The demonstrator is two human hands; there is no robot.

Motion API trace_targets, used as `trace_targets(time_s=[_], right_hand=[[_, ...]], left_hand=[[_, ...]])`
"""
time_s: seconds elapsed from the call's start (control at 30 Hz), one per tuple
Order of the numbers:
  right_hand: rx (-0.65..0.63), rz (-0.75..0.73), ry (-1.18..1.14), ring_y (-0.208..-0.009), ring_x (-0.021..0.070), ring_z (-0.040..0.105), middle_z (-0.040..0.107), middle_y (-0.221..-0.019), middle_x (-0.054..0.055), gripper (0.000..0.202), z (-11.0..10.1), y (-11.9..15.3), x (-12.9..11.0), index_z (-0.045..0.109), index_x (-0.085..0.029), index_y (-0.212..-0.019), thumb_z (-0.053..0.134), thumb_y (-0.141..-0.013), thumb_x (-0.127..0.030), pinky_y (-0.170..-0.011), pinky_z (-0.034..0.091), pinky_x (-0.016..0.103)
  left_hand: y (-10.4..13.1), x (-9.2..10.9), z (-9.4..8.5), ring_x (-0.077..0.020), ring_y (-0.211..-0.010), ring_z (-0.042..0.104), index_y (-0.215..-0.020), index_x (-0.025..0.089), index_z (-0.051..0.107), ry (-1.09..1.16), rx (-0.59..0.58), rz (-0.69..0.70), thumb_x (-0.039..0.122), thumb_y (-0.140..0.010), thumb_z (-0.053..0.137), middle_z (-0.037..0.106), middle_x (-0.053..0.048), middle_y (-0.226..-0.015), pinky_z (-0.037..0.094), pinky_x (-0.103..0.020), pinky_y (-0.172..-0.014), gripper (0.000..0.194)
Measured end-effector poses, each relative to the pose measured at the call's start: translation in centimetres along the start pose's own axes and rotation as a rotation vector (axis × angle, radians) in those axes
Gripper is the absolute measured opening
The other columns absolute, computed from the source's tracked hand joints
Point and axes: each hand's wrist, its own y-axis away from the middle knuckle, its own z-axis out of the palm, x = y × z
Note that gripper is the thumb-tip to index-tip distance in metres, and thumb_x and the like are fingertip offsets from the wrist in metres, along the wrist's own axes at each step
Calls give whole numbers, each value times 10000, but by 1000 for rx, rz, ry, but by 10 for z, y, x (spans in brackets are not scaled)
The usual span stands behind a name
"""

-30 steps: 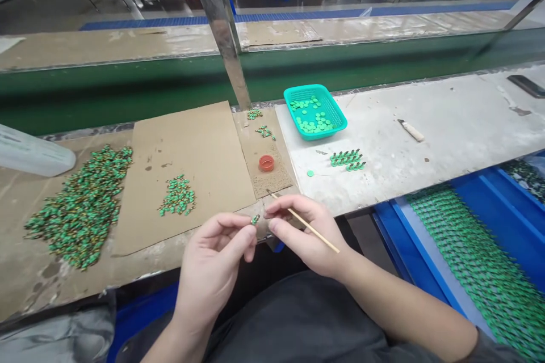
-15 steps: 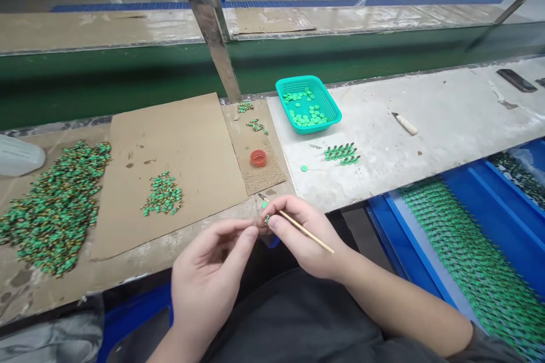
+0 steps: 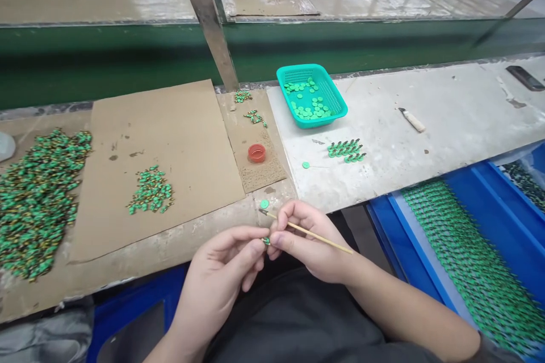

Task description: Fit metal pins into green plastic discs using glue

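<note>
The left hand [image 3: 223,264], at the lower centre of the frame, is pinching a tiny green-and-gold piece [image 3: 265,241] between thumb and forefinger. The right hand [image 3: 309,247] is meeting it from the right, its fingertips coming so close that touching cannot be told; it is also gripping a thin pale wooden stick with a dark tip [image 3: 317,235], which is slanting up leftward. Just above that tip, a flat round green disc [image 3: 264,204] is lying near the table's edge.

Farther up the centre, a shallow round red cap [image 3: 256,153] is resting on a narrow strip of brown cardboard [image 3: 266,173]. At the left edge, a large heap of green-and-gold pieces [image 3: 40,198] is spreading, while a smaller heap [image 3: 151,191] is sitting on a wide brown cardboard sheet [image 3: 191,136]. Right of upper centre, a turquoise plastic basket [image 3: 313,123] is holding loose green discs [image 3: 303,110]; below it, green discs bearing dark-tipped pieces [image 3: 346,150] are standing in rows. At the lower right, a blue plastic tray [image 3: 477,193] is containing many green rows.
</note>
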Motion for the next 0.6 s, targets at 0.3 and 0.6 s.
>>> trace_targets(time_s=[0.3, 0.6], right_hand=[[133, -331, 557, -947, 202, 823, 843, -1040, 54, 175, -26, -17, 6, 714, -259, -1143, 593, -1169, -384, -913, 692, 394], [49, -650, 1162, -1114, 237, 788, 841, -1159, 84, 256, -49, -41, 0, 695, -222, -1221, 550, -1081, -64, -1021, 650, 431]], left_hand=[[-14, -5, -10, -107, -628, 663, -905, 316, 879, -234, 264, 298, 472, -921, 921, 785, -5, -862, 587, -190, -564, 161], [-49, -12, -31, -116, -919, 814, -1070, 362, 880, -726, 187, 486, 367, -1031, 807, 875, 55, -1077, 643, -182, -867, 84]])
